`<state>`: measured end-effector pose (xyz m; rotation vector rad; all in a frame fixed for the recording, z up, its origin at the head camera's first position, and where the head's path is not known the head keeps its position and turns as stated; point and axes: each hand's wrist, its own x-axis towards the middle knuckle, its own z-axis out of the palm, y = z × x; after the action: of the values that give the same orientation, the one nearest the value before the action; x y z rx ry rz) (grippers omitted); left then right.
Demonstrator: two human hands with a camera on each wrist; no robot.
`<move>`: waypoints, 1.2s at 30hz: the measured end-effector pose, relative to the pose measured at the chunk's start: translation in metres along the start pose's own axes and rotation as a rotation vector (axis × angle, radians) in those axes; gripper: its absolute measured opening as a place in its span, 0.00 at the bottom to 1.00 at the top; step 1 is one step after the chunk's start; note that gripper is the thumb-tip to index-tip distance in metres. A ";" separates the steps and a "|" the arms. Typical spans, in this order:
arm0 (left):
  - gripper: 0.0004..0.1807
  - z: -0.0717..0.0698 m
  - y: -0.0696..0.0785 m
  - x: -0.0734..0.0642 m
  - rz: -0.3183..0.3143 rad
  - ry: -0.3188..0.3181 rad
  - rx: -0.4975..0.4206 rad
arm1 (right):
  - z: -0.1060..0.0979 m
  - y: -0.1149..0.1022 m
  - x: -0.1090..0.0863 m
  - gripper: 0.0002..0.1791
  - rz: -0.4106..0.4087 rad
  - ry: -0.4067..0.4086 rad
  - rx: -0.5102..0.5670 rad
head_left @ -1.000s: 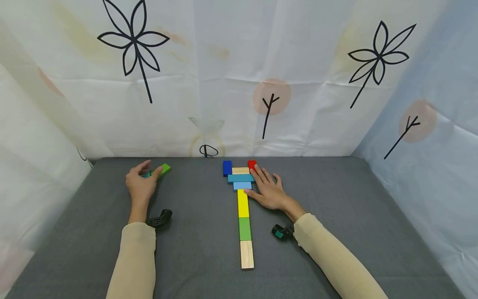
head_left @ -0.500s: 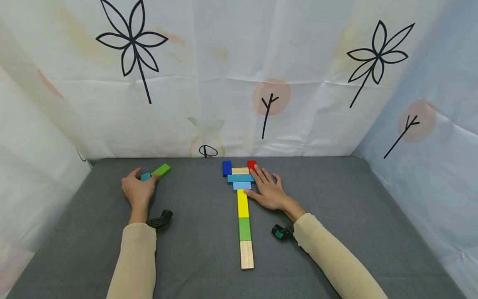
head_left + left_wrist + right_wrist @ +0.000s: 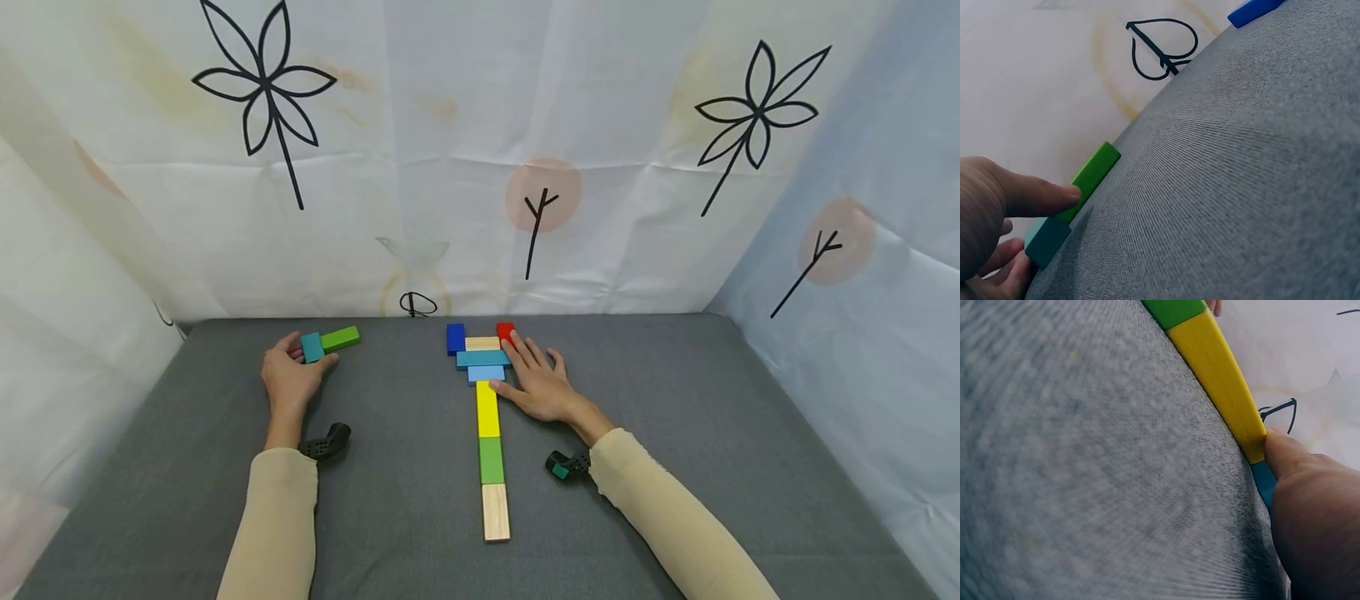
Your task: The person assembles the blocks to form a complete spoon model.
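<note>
Toward the back left of the table, my left hand (image 3: pixel 291 379) curls around a teal block (image 3: pixel 312 347), its fingers at the block's left side. In the left wrist view, the left thumb (image 3: pixel 1054 197) reaches over to the side of a bright green block (image 3: pixel 1094 175) that touches the teal one end to end. My right hand (image 3: pixel 543 387) lies with straight fingers beside a flat block figure. Its fingertips touch the red block (image 3: pixel 506 331), and its thumb rests at the top of the yellow block (image 3: pixel 487 408).
The figure also holds a dark blue block (image 3: pixel 455 339), a plain wooden block (image 3: pixel 482 343), a long teal block (image 3: pixel 477 360) and a light blue block (image 3: pixel 485 374). Below the yellow lie a green block (image 3: pixel 491 460) and another wooden block (image 3: pixel 496 512). Printed cloth (image 3: pixel 637 250) borders the grey table (image 3: pixel 675 375).
My left hand has shifted a little right. The teal and bright green blocks moved right with it and turned, and more of the teal block shows. The right hand stays in place.
</note>
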<state>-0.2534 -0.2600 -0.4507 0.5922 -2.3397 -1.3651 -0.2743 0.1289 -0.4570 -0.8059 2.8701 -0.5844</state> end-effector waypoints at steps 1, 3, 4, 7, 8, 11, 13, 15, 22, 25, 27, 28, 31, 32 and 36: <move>0.41 0.000 -0.001 0.000 0.007 -0.003 0.009 | 0.000 0.000 0.000 0.45 0.000 -0.002 -0.001; 0.40 0.000 -0.001 0.000 0.018 0.002 0.027 | 0.000 0.000 -0.001 0.45 -0.001 -0.004 -0.003; 0.39 0.000 -0.001 0.000 0.019 0.008 0.041 | 0.000 0.000 -0.001 0.45 -0.002 -0.002 -0.003; 0.35 0.001 0.000 -0.002 0.019 0.035 0.091 | 0.000 0.000 -0.001 0.45 -0.007 0.003 -0.003; 0.33 0.001 0.000 -0.002 0.022 0.043 0.107 | 0.000 0.000 -0.001 0.45 -0.007 0.006 -0.002; 0.29 0.001 0.001 -0.003 0.027 0.064 0.137 | 0.000 0.001 0.000 0.45 -0.006 0.007 -0.002; 0.27 0.001 0.001 -0.002 0.036 0.075 0.141 | 0.000 0.000 0.000 0.45 -0.004 0.007 0.001; 0.26 0.001 0.001 -0.002 0.047 0.085 0.143 | 0.000 0.001 0.000 0.45 -0.002 0.006 0.001; 0.25 0.002 -0.003 -0.002 0.015 0.101 0.078 | 0.000 0.000 0.000 0.44 -0.004 0.006 0.006; 0.25 0.000 -0.002 -0.003 -0.047 0.104 0.002 | 0.000 0.000 0.000 0.45 -0.004 0.006 0.004; 0.25 -0.001 0.000 -0.002 -0.066 0.112 -0.028 | 0.000 0.000 0.000 0.45 -0.004 0.007 0.003; 0.24 -0.001 0.002 -0.002 -0.069 0.118 -0.037 | 0.000 0.000 0.000 0.45 -0.004 0.007 0.004; 0.24 -0.002 0.009 -0.002 -0.056 0.115 -0.041 | 0.001 0.001 0.000 0.45 -0.004 0.008 0.004; 0.24 -0.001 0.012 -0.002 -0.043 0.106 -0.040 | 0.001 0.001 0.000 0.45 -0.003 0.008 0.003; 0.23 0.004 0.024 -0.005 0.029 0.026 -0.084 | 0.001 0.001 0.000 0.45 0.000 0.009 -0.001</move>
<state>-0.2549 -0.2438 -0.4323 0.5460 -2.2490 -1.4265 -0.2746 0.1289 -0.4581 -0.8048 2.8782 -0.5883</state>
